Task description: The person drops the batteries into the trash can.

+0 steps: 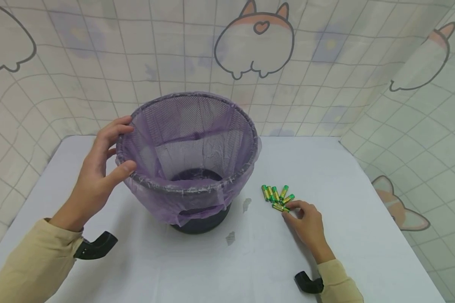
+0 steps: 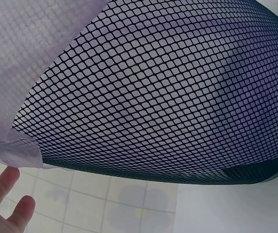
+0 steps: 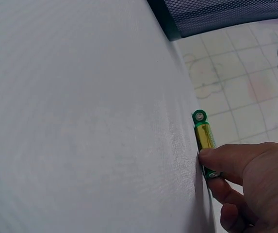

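A black mesh trash can (image 1: 199, 223) lined with a thin purple plastic bag (image 1: 163, 206) stands on the table. My left hand (image 1: 95, 172) holds its rim at the left side, thumb and upper fingers over the edge. In the left wrist view, fingertips (image 2: 24, 208) show beside the bag's lower edge, below the mesh (image 2: 143, 87). At the right, my right hand (image 1: 307, 223) pinches a green and yellow battery (image 1: 279, 207) between thumb and fingers, low at the tabletop. Several similar batteries (image 1: 274, 193) lie in a small cluster just beyond it.
The white tabletop (image 1: 265, 261) has two small grey patches (image 1: 230, 238) near the can. A patterned curtain (image 1: 174, 50) hangs behind and along both sides. A black curved piece (image 1: 96, 246) juts from each wrist.
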The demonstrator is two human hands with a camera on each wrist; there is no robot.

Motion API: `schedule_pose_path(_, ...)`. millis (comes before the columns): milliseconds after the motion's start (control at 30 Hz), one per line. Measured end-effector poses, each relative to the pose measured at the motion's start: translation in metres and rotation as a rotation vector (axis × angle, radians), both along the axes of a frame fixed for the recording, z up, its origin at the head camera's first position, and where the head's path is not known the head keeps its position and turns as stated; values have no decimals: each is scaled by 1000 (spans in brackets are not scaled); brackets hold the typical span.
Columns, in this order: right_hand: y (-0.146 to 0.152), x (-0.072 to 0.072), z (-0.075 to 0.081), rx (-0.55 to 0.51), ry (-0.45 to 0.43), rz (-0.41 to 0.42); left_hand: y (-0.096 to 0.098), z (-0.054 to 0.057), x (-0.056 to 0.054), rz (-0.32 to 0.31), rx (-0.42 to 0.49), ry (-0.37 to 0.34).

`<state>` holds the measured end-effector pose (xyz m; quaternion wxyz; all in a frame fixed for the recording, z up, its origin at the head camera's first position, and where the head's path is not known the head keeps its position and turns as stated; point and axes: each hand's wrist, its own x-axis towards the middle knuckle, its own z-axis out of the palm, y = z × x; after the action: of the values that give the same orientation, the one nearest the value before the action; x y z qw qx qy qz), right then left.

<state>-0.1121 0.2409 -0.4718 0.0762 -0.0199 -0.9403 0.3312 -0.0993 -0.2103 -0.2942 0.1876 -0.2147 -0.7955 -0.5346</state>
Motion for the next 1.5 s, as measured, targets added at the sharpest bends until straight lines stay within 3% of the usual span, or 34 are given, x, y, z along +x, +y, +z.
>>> schedule_pose_path(567, 0, 5, 1, -26, -91, -11, 1, -1, 0, 0, -19, 18)
schedule_pose_path(1167, -6, 4, 10, -65, -51, -4, 0, 0, 0, 4, -26, 17)
schedule_pose_path(1500, -9, 6, 17, -70, 24, 5, 0, 1, 1, 7, -28, 23)
